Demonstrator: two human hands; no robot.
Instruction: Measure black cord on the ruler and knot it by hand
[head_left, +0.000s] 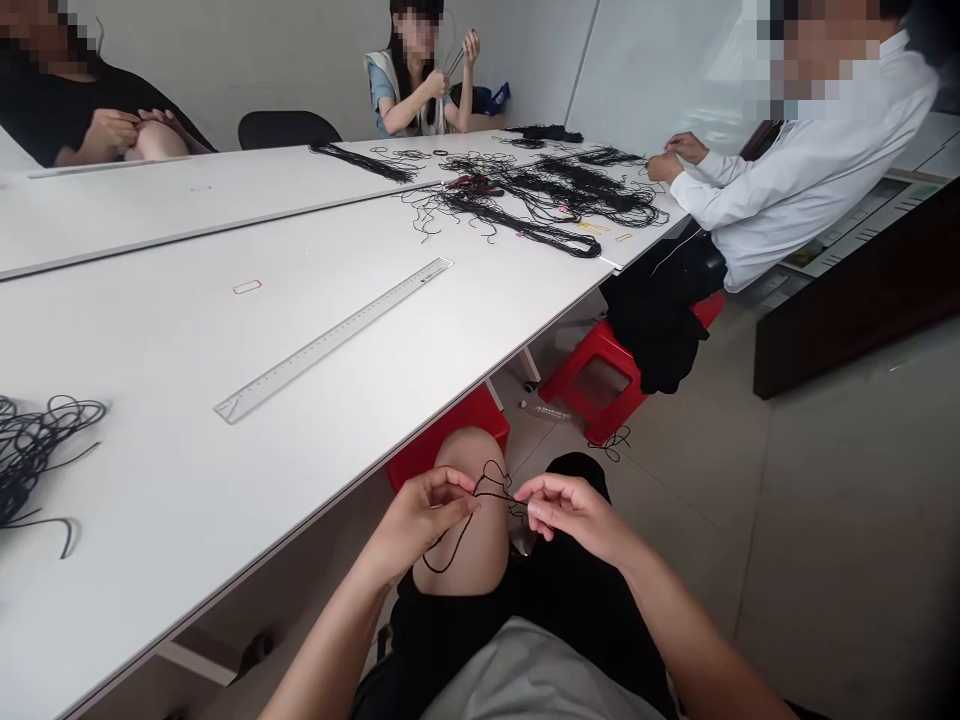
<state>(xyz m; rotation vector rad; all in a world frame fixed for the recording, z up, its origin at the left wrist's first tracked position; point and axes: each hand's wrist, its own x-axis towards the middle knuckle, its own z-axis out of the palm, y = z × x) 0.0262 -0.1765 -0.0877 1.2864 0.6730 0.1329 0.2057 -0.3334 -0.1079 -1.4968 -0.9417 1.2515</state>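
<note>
Black cord (491, 482) loops between the left hand (416, 522) and right hand (574, 515), each grip narrowly pinching it above the bare knee (457, 540), lower centre of the frame.

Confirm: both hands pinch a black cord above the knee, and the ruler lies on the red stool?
Wrong spot: the head view shows the clear ruler on the white table. Rest stands: left hand and right hand pinch the black cord.

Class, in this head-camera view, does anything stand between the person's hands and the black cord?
Nothing visible does. The left hand and right hand both pinch the black cord directly. The bare knee lies behind and below the cord, not between it and the fingers.
</note>
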